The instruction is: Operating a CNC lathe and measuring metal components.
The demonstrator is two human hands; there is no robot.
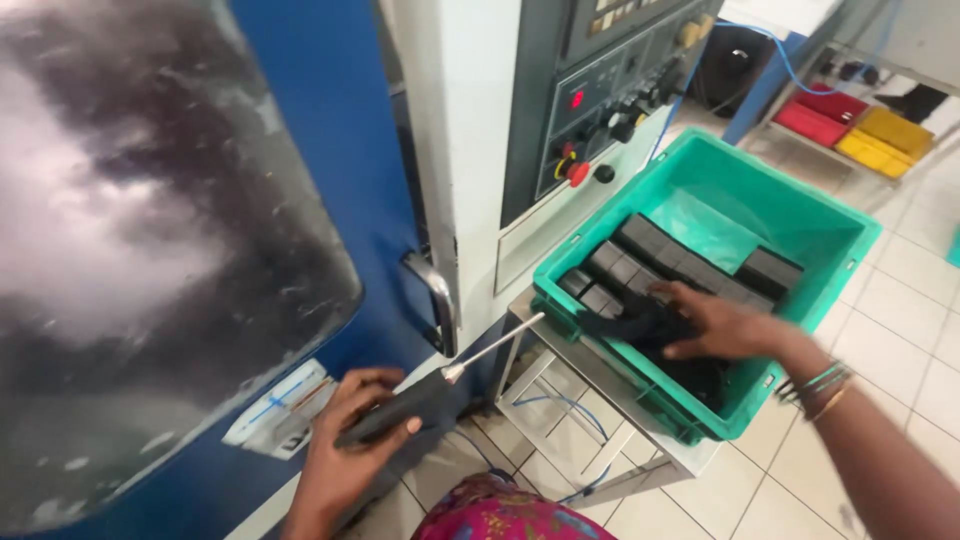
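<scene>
Item 1: left hand [345,455], nearest the body, is gripping a dark-handled tool [400,408]; its thin metal shaft is pointing up and right toward the crate.

Item 2: right hand [725,325], farther out, fingers spread flat, is pressing on a black cloth-like piece [640,325] inside the green crate [800,215]; whether it is gripping it cannot be told.

Item 3: dark rectangular blocks [660,255], lying in rows just beyond the right hand.

Item 4: metal stand [600,385], carrying the crate.

Item 5: blue machine door [330,150], beyond the left hand; control panel [610,90] farthest.

Step judged: picking from the crate. Next calls for closing the fingers on one piece and lifting clear of the wall.
</scene>
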